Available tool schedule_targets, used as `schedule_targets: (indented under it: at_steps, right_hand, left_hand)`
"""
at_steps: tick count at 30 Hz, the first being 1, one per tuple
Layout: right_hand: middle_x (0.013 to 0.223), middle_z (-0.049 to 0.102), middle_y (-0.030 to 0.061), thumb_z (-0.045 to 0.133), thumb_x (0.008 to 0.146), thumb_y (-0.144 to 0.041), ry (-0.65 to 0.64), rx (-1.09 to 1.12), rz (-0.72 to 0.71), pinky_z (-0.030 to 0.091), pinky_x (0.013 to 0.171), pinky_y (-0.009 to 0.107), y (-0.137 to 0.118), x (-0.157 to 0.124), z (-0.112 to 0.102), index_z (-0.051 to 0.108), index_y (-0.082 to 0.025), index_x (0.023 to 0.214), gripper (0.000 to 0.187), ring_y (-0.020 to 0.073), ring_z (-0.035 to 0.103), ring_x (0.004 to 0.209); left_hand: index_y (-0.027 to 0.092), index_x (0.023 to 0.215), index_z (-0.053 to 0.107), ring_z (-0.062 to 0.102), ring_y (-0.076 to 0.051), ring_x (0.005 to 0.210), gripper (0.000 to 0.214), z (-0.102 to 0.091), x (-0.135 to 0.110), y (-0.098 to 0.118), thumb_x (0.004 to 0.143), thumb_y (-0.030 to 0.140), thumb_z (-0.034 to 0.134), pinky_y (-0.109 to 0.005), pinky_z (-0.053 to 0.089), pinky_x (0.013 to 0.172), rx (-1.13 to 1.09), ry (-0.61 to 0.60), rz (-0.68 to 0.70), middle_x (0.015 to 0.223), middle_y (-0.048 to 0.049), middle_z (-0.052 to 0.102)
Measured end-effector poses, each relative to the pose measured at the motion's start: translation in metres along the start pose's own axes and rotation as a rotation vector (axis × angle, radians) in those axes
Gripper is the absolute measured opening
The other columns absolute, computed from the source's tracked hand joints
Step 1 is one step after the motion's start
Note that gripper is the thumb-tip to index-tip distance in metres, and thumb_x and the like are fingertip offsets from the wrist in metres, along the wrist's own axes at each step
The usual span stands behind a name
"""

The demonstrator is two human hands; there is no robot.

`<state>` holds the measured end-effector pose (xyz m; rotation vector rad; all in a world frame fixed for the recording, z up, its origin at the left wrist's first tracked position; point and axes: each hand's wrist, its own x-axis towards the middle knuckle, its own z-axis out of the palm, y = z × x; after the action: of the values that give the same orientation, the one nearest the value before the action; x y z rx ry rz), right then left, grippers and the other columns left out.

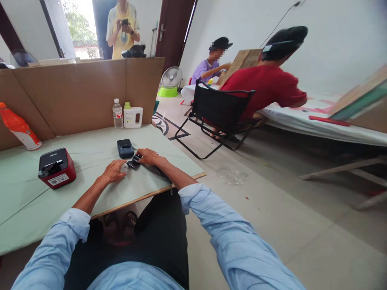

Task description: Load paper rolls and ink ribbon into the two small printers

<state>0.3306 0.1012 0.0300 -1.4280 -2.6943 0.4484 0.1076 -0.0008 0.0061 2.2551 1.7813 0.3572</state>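
Observation:
Small shiny black pieces point(133, 162) lie on the table between my hands; their exact kind is too small to make out. My right hand point(148, 156) pinches one of them from the right side. Just left of them, my left hand point(115, 171) rests low over the tabletop with its fingers apart, fingertips close to the nearer piece. Whether they touch it I cannot tell. Right behind the pieces sits a dark, boxy handheld device point(125, 148). Farther left is a red and black cube-shaped device point(57, 168) with a white label on its front.
A cardboard screen point(90, 90) borders the back of the green-covered table point(18, 201). Before it stand a water bottle point(117, 114), a white jug point(133, 117) and a tilted orange bottle point(20, 127). At right, a person in red point(256, 88) sits on a black folding chair point(222, 102).

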Motion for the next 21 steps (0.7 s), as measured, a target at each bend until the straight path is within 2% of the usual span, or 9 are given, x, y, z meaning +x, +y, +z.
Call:
schedule_targets:
  at_steps: [5, 8, 10, 13, 16, 19, 21]
  right_hand:
    - [0.127, 0.077, 0.0081, 0.071, 0.084, -0.011, -0.037, 0.014, -0.029, 0.052, 0.096, 0.031, 0.000, -0.001, 0.000, 0.071, -0.023, 0.128, 0.045, 0.0275, 0.070, 0.119]
    - [0.131, 0.075, 0.0111, 0.070, 0.085, -0.013, -0.017, 0.047, -0.021, 0.051, 0.100, 0.034, 0.001, 0.002, -0.001, 0.073, -0.021, 0.125, 0.041, 0.0298, 0.069, 0.123]
    - [0.142, 0.069, 0.0141, 0.065, 0.091, -0.016, 0.038, 0.081, -0.004, 0.048, 0.108, 0.035, 0.001, 0.007, -0.002, 0.069, -0.018, 0.133, 0.042, 0.0298, 0.064, 0.132]
    - [0.149, 0.063, 0.0188, 0.056, 0.101, -0.024, 0.121, 0.148, 0.043, 0.045, 0.112, 0.036, -0.005, 0.020, -0.002, 0.061, -0.013, 0.141, 0.042, 0.0296, 0.059, 0.138]
    - [0.136, 0.070, 0.0210, 0.053, 0.105, -0.034, 0.140, 0.227, 0.104, 0.052, 0.101, 0.034, -0.016, 0.038, 0.000, 0.065, -0.009, 0.134, 0.041, 0.0298, 0.068, 0.124]
    - [0.123, 0.076, 0.0181, 0.053, 0.105, -0.039, 0.146, 0.293, 0.156, 0.054, 0.089, 0.028, -0.029, 0.054, 0.004, 0.070, -0.007, 0.126, 0.041, 0.0269, 0.073, 0.112]
    - [0.119, 0.078, 0.0161, 0.054, 0.105, -0.037, 0.160, 0.318, 0.182, 0.054, 0.085, 0.027, -0.037, 0.060, 0.009, 0.071, -0.007, 0.124, 0.040, 0.0257, 0.074, 0.109]
  left_hand:
    - [0.024, 0.138, 0.068, 0.065, -0.033, 0.130, 0.056, 0.010, 0.006, 0.015, 0.082, 0.026, 0.067, -0.045, 0.050, 0.113, -0.056, -0.065, 0.108, 0.140, -0.0092, 0.071]
    - [0.024, 0.129, 0.073, 0.067, -0.030, 0.126, 0.048, 0.010, 0.007, 0.016, 0.082, 0.023, 0.064, -0.042, 0.050, 0.115, -0.120, -0.067, 0.182, 0.135, -0.0070, 0.074]
    - [0.023, 0.127, 0.074, 0.069, -0.028, 0.119, 0.046, 0.005, 0.011, 0.011, 0.082, 0.020, 0.062, -0.041, 0.052, 0.112, -0.155, -0.002, 0.120, 0.132, -0.0076, 0.075]
    - [0.019, 0.133, 0.070, 0.071, -0.027, 0.110, 0.051, -0.006, 0.024, 0.000, 0.082, 0.020, 0.062, -0.042, 0.054, 0.106, -0.189, 0.140, -0.099, 0.133, -0.0116, 0.073]
    - [0.013, 0.139, 0.064, 0.071, -0.031, 0.109, 0.060, -0.016, 0.043, -0.010, 0.080, 0.026, 0.068, -0.043, 0.056, 0.100, -0.203, 0.192, -0.221, 0.133, -0.0167, 0.071]
    - [0.011, 0.124, 0.071, 0.072, -0.029, 0.101, 0.052, -0.018, 0.060, -0.013, 0.076, 0.030, 0.073, -0.036, 0.057, 0.087, -0.227, 0.187, -0.253, 0.117, -0.0127, 0.077]
    - [0.012, 0.114, 0.074, 0.072, -0.026, 0.095, 0.042, -0.017, 0.065, -0.012, 0.075, 0.030, 0.074, -0.032, 0.056, 0.081, -0.246, 0.195, -0.263, 0.105, -0.0083, 0.078]
